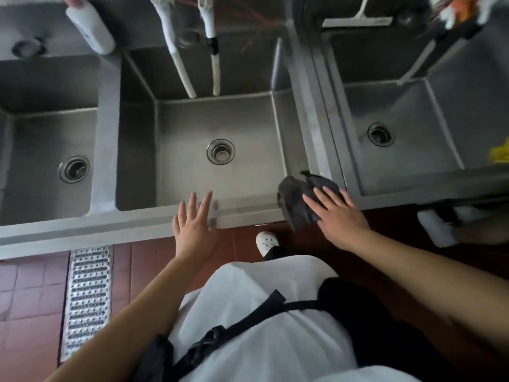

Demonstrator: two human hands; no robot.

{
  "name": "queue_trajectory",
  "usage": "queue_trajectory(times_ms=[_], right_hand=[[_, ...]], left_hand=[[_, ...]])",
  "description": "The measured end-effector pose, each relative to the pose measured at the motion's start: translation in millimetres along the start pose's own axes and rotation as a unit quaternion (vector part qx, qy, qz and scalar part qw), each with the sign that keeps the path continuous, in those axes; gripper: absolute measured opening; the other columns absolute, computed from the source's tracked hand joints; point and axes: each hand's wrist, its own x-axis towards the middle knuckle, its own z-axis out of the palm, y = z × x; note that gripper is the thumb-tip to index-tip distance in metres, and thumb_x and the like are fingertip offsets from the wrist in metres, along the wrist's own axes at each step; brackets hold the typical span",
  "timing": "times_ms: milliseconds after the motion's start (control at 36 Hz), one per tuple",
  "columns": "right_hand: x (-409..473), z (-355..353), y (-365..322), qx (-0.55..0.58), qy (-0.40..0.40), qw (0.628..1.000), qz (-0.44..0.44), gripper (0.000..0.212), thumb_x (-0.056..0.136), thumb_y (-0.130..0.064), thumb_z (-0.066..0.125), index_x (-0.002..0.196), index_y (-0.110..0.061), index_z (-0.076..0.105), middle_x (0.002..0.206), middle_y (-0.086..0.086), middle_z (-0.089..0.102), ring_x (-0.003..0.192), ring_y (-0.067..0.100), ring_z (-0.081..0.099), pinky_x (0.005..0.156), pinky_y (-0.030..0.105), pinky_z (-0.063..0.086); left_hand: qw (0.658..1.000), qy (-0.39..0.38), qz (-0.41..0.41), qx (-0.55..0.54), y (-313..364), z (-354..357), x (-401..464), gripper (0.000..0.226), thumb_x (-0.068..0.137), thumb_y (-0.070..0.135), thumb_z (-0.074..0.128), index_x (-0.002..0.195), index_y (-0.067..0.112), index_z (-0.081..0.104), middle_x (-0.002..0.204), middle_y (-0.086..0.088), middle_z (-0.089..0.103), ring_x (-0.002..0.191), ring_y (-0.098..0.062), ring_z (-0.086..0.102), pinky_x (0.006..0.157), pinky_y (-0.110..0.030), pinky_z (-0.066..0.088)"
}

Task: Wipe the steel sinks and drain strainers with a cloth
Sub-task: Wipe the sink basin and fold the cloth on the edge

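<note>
Head view is all I have, looking steeply down on a run of three steel sinks, and I take the middle sink [220, 177] as my landmark. My right hand [340, 216] lies flat with straight fingers on a dark grey cloth [296, 201], pressing it onto the front rim at the middle sink's right corner, where part of the cloth hangs over the outer edge. My left hand [194, 227] is spread wide and holds nothing; it hovers at the front rim, and I cannot tell whether it touches the steel. The middle drain strainer [221, 151] sits in the basin floor, well apart from the cloth. I judge the job to be early or midway: the cloth is on a rim, not in any basin, and I cannot say which steel has already been wiped. The left sink [49, 166] and its drain [73, 169], and the right sink [407, 150] with its drain [380, 134], look like they remain. Something yellow [500, 154] lies at the right sink's far edge. Two white hoses [192, 62] hang into the back of the middle sink. Below its front rim run red floor tiles [33, 288] and a metal floor grate [88, 299].
</note>
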Motion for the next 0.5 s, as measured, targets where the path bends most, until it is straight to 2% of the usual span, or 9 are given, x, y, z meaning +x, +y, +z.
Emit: queue_trajectory(times_ms=[83, 139, 194, 250, 278, 306, 361, 389, 500], right_hand=[[-8.0, -6.6, 34.6, 0.035, 0.0, 0.999, 0.0, 0.058, 0.103, -0.034, 0.035, 0.158, -0.035, 0.015, 0.167, -0.007, 0.013, 0.154, 0.013, 0.001, 0.122, 0.042, -0.006], [-7.4, -18.2, 45.7, 0.146, 0.019, 0.989, -0.012, 0.054, 0.102, -0.026, 0.043, 0.154, -0.033, 0.032, 0.163, -0.006, 0.026, 0.153, 0.013, 0.015, 0.123, 0.039, 0.003], [-3.9, -36.4, 50.8, 0.326, 0.039, 0.945, -0.003, 0.049, 0.099, -0.013, 0.051, 0.146, -0.023, 0.048, 0.154, 0.0, 0.044, 0.145, 0.017, 0.035, 0.118, 0.03, 0.021], [0.9, -59.4, 53.9, 0.475, 0.043, 0.879, 0.021, 0.038, 0.098, -0.005, 0.053, 0.135, -0.013, 0.058, 0.14, 0.006, 0.056, 0.131, 0.02, 0.051, 0.103, 0.019, 0.035], [4.2, -70.8, 56.2, 0.518, 0.056, 0.853, 0.03, 0.031, 0.099, -0.005, 0.053, 0.129, -0.01, 0.061, 0.133, 0.01, 0.06, 0.123, 0.022, 0.056, 0.095, 0.016, 0.039], [8.2, -82.0, 59.0, 0.546, 0.068, 0.834, 0.037, 0.025, 0.099, -0.006, 0.053, 0.123, -0.008, 0.063, 0.126, 0.015, 0.061, 0.115, 0.025, 0.059, 0.09, 0.016, 0.041], [15.5, -105.4, 66.0, 0.586, 0.068, 0.807, 0.035, 0.019, 0.1, -0.01, 0.054, 0.116, -0.008, 0.065, 0.118, 0.018, 0.064, 0.109, 0.028, 0.062, 0.09, 0.024, 0.045], [18.7, -117.4, 70.2, 0.6, 0.059, 0.798, 0.024, 0.019, 0.101, -0.013, 0.054, 0.116, -0.01, 0.066, 0.116, 0.016, 0.068, 0.109, 0.027, 0.064, 0.094, 0.031, 0.047], [31.1, -164.8, 87.8, 0.572, 0.049, 0.818, -0.048, 0.015, 0.101, -0.022, 0.055, 0.105, -0.015, 0.068, 0.1, 0.011, 0.072, 0.091, 0.016, 0.065, 0.086, 0.036, 0.048]], left_hand=[[1.0, -0.016, -0.007, -0.01, 24.7, -3.3, 14.3, 0.084, 0.091, 0.017, 0.056, 0.156, 0.045, 0.01, 0.168, 0.001, 0.001, 0.154, -0.027, -0.004, 0.124, -0.048, 0.004], [0.999, -0.019, -0.022, -0.025, 42.8, -8.4, 27.6, 0.08, 0.091, 0.017, 0.056, 0.156, 0.042, 0.018, 0.168, 0.001, 0.005, 0.154, -0.027, 0.001, 0.124, -0.048, 0.008], [0.996, -0.032, -0.032, -0.077, 63.8, -16.5, 40.7, 0.071, 0.09, 0.015, 0.06, 0.152, 0.036, 0.034, 0.163, -0.002, 0.025, 0.146, -0.026, 0.031, 0.119, -0.038, 0.027], [0.978, -0.069, -0.037, -0.195, 86.1, -28.4, 51.0, 0.064, 0.088, 0.009, 0.064, 0.146, 0.031, 0.048, 0.132, 0.0, 0.057, 0.094, -0.008, 0.065, 0.082, -0.012, 0.05], [0.964, -0.099, -0.031, -0.245, 97.7, -35.7, 54.4, 0.063, 0.088, 0.008, 0.067, 0.143, 0.033, 0.05, 0.115, 0.005, 0.062, 0.078, -0.002, 0.061, 0.068, -0.008, 0.048], [0.953, -0.132, -0.009, -0.272, 109.1, -42.9, 57.1, 0.064, 0.088, 0.01, 0.07, 0.143, 0.035, 0.05, 0.114, 0.008, 0.061, 0.086, 0.001, 0.058, 0.073, -0.007, 0.044], [0.938, -0.178, 0.056, -0.293, 130.8, -57.1, 61.9, 0.072, 0.084, 0.018, 0.078, 0.145, 0.042, 0.046, 0.142, 0.012, 0.049, 0.127, 0.0, 0.042, 0.101, -0.018, 0.03], [0.932, -0.187, 0.083, -0.299, 142.2, -65.9, 63.5, 0.077, 0.081, 0.026, 0.081, 0.145, 0.046, 0.043, 0.149, 0.015, 0.041, 0.135, 0.0, 0.033, 0.107, -0.023, 0.024], [0.918, -0.176, 0.159, -0.317, 185.1, -99.7, 70.3, 0.093, 0.064, 0.054, 0.087, 0.142, 0.06, 0.037, 0.151, 0.025, 0.034, 0.141, 0.001, 0.027, 0.111, -0.027, 0.024]])
